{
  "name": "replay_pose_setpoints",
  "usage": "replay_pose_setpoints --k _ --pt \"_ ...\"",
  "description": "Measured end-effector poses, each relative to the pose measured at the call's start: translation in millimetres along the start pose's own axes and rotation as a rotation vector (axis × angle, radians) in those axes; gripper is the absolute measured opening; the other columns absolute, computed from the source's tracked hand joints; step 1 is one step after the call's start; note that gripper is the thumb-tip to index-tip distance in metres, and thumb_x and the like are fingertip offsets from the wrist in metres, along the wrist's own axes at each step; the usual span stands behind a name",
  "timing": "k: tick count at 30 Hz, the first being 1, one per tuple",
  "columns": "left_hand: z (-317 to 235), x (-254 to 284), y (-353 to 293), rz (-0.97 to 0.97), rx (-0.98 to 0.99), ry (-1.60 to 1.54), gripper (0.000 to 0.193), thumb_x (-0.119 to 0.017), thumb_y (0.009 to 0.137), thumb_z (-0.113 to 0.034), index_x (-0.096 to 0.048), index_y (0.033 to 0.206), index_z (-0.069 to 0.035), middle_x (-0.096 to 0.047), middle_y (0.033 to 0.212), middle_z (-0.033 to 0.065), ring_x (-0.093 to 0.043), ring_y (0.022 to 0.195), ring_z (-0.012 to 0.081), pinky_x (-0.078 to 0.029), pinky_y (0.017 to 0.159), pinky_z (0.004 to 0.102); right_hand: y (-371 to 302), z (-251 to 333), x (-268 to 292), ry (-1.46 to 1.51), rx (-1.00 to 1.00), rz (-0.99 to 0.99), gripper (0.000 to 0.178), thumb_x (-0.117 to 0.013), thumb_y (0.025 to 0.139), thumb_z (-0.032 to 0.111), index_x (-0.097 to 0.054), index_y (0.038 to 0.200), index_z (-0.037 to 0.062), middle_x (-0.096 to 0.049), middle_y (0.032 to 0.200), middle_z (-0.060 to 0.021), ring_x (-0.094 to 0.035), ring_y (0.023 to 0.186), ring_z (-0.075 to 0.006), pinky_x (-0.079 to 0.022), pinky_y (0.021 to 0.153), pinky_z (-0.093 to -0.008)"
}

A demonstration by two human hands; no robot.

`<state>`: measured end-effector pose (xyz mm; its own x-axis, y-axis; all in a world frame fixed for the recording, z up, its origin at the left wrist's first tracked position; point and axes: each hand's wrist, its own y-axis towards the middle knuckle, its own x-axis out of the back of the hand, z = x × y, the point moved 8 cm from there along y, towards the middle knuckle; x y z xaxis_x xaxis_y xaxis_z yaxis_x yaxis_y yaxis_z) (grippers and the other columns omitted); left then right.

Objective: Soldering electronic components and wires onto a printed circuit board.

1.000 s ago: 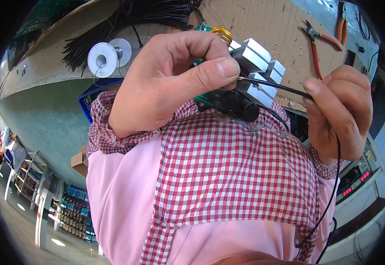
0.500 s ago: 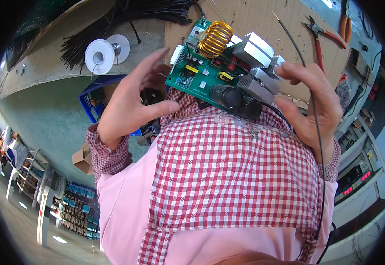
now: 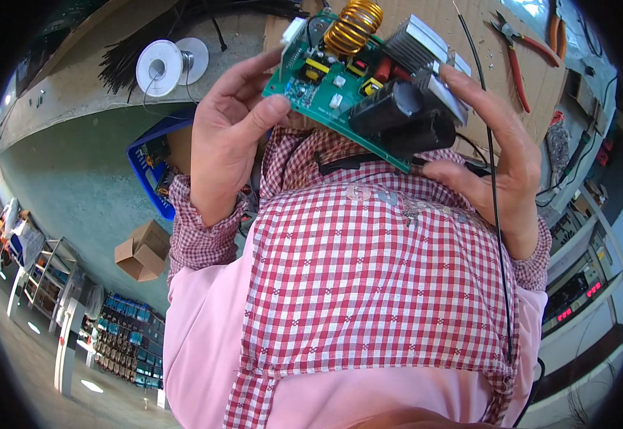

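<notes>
we see one workbench (image 3: 97,93) across the top of the view, its front edge curving from the left rim toward the centre. below it lies open floor, with one blue crate (image 3: 155,161) and one cardboard box (image 3: 142,250) standing well apart from each other.

one green circuit board (image 3: 340,89) is held up in front of the chest, tilted, between the two hands. on it we count one copper-wound coil (image 3: 353,25) at the upper edge, one finned metal heat sink (image 3: 426,57) at the right, and two black cylindrical capacitors (image 3: 404,118) side by side near the lower right edge.

the left hand (image 3: 229,136) grips the board's left edge: the thumb is pressed on the component face, the fingers are curled behind it. the right hand (image 3: 493,150) cups the board's right end, the fingers spread over the heat sink and the thumb under the capacitors. one thin black wire (image 3: 493,186) passes across this hand and runs down over the sleeve; whether the fingers pinch it we cannot tell.

on the bench we count one spool of solder wire (image 3: 160,68), one bundle of black cable ties (image 3: 122,61) just left of it, and one pair of red-handled pliers (image 3: 518,46) at the upper right on a sheet of cardboard (image 3: 468,21).

the board's upper edge stands free of the bench items.
</notes>
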<state>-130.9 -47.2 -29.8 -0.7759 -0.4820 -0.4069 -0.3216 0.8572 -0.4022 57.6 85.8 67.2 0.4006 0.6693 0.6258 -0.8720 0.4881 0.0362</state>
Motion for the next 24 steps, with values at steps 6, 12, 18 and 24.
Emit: replay_pose_setpoints --k 6,12,18,24 --pt "3.6 -5.6 1.4 -0.123 -0.270 0.118 0.048 -0.065 0.087 -0.018 -0.048 0.129 -0.001 -0.056 0.121 0.0111 -0.055 0.104 0.0153 -0.046 0.089 0.0286 -3.4 -10.5 2.4 -0.050 0.041 -0.070 0.064 -0.080 0.069 0.024 -0.054 0.124 0.0007 -0.058 0.123 -0.0178 -0.054 0.117 -0.0300 -0.041 0.100 -0.0403" --pt "5.2 -29.2 1.7 -0.246 -0.392 -0.012 0.046 -0.045 0.098 -0.020 -0.035 0.136 0.004 -0.044 0.134 0.0162 -0.049 0.118 0.0227 -0.038 0.102 0.0337 -3.0 -16.0 4.7 0.221 0.151 -0.160 0.055 -0.069 0.081 0.013 -0.047 0.130 0.0030 -0.054 0.128 -0.0174 -0.054 0.117 -0.0336 -0.040 0.102 -0.0429" --pt "2.4 -33.3 5.3 -0.234 -0.532 0.082 0.049 -0.043 0.099 -0.029 -0.035 0.135 0.003 -0.045 0.133 0.0151 -0.048 0.119 0.0224 -0.038 0.102 0.0344 -26.7 -24.0 59.9 0.294 0.096 -0.396 0.041 -0.044 0.097 0.029 -0.048 0.130 0.0041 -0.061 0.114 -0.0180 -0.061 0.106 -0.0335 -0.047 0.094 -0.0447" --pt "4.7 -30.8 5.6 -0.261 -0.568 0.142 0.051 -0.037 0.100 -0.034 -0.034 0.136 0.001 -0.047 0.129 0.0146 -0.051 0.114 0.0207 -0.042 0.098 0.0325 -23.7 2.7 50.5 0.553 0.163 -0.106 0.036 -0.039 0.099 0.025 -0.055 0.114 -0.0031 -0.063 0.101 -0.0157 -0.060 0.096 -0.0254 -0.048 0.085 -0.0391"
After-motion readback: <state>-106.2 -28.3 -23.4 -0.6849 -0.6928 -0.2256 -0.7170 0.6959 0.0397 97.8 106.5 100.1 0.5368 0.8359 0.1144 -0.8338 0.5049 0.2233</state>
